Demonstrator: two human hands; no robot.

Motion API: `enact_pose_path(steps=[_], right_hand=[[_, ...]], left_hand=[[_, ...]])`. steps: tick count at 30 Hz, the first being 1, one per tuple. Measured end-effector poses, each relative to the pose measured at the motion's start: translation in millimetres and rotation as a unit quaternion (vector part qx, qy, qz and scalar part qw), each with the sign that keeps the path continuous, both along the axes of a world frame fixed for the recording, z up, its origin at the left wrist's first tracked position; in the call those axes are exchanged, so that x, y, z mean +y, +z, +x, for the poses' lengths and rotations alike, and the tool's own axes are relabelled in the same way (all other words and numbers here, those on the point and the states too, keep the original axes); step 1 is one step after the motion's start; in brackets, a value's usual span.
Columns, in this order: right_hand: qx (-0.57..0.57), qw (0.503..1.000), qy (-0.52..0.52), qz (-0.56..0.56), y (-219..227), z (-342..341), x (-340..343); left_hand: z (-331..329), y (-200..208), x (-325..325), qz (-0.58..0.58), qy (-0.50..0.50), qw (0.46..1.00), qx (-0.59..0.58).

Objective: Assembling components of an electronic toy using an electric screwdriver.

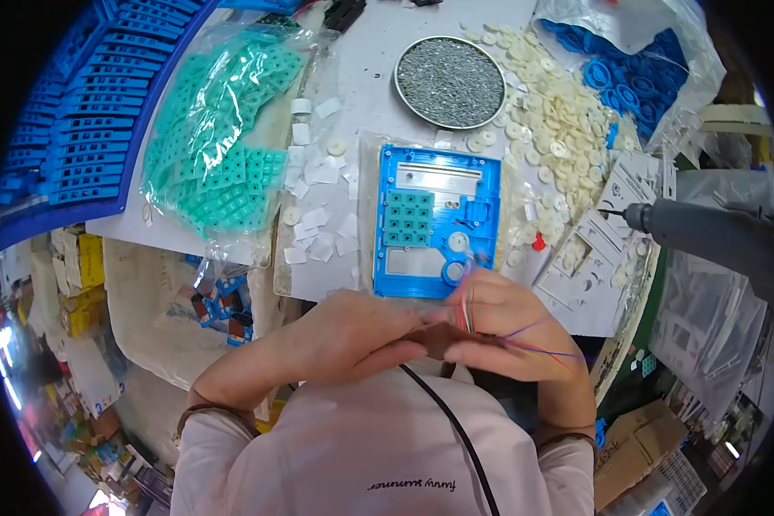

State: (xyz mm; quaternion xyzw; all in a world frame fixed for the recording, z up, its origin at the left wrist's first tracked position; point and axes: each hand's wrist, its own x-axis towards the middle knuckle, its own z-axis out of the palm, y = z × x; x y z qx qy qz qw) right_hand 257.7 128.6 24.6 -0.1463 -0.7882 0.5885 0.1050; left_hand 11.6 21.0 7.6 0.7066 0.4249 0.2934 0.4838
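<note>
Close to my body, both hands meet around a small brown board [439, 339], mostly covered by my fingers. My left hand [365, 331] grips its left side with thumb and fingers. My right hand [512, 322] is closed on the right side, and thin coloured wires [537, 350] pass between its fingers and trail to the right. Just beyond my hands lies a blue plastic housing [493, 245], open side up. A teal rubber keypad [408, 217] sits in its left half, and a white round part [458, 242] lies at its lower right.
A round tin of small metal screws [451, 82] stands behind the housing. Cream plastic discs [568, 129] are heaped to the right, near a grey power screwdriver [705, 228]. Bagged teal keypads [224, 138] and stacked blue parts [90, 129] lie left.
</note>
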Motion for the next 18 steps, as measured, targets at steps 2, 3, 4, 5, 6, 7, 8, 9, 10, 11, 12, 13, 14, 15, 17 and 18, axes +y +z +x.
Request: enact_pose_path(steps=[2, 3, 4, 5, 6, 7, 8, 9, 10, 11, 12, 13, 14, 15, 17, 18], right_hand=[[-0.016, 0.996, -0.025, -0.09, -4, -8, 2], [-0.029, 0.993, -0.046, -0.109, -7, -10, 5], [-0.021, 0.99, -0.088, -0.108, -12, -13, 7], [-0.011, 0.986, -0.123, -0.109, -18, -18, 8], [-0.004, 0.98, -0.165, -0.11, -22, -21, 8], [-0.009, 0.982, -0.171, -0.077, -27, -26, 17], [-0.048, 0.983, -0.158, -0.078, -25, -33, 26], [-0.086, 0.983, -0.145, -0.078, -19, -40, 35], [-0.124, 0.98, -0.131, -0.078, -19, -46, 43], [-0.065, 0.987, -0.131, -0.066, -33, -51, 46], [-0.054, 0.99, -0.118, -0.055, -36, -54, 50], [-0.042, 0.993, -0.105, -0.043, -37, -57, 54], [-0.029, 0.995, -0.093, -0.032, -38, -60, 57], [-0.08, 0.992, -0.097, -0.004, -31, -62, 59], [-0.152, 0.984, -0.089, -0.008, -19, -67, 66], [-0.188, 0.978, -0.086, -0.01, -17, -68, 68]], left_hand=[[-2, -2, -4, -0.08, 0.034, 0.996, -0.028], [-3, -5, -8, -0.141, 0.053, 0.987, -0.047], [-2, -9, -13, -0.202, 0.072, 0.975, -0.066], [1, -17, -24, -0.272, 0.118, 0.946, -0.128], [10, -31, -33, -0.34, 0.156, 0.907, -0.192], [15, -40, -39, -0.403, 0.192, 0.858, -0.254], [16, -40, -38, -0.404, 0.193, 0.855, -0.261], [16, -39, -36, -0.404, 0.194, 0.853, -0.268], [16, -39, -35, -0.404, 0.195, 0.851, -0.274], [16, -41, -34, -0.405, 0.19, 0.849, -0.281], [16, -43, -35, -0.405, 0.185, 0.848, -0.288], [16, -45, -36, -0.406, 0.18, 0.846, -0.295], [15, -44, -35, -0.391, 0.17, 0.861, -0.276], [13, -40, -34, -0.377, 0.16, 0.875, -0.257], [10, -35, -33, -0.349, 0.143, 0.898, -0.227], [8, -33, -32, -0.337, 0.135, 0.906, -0.217]])
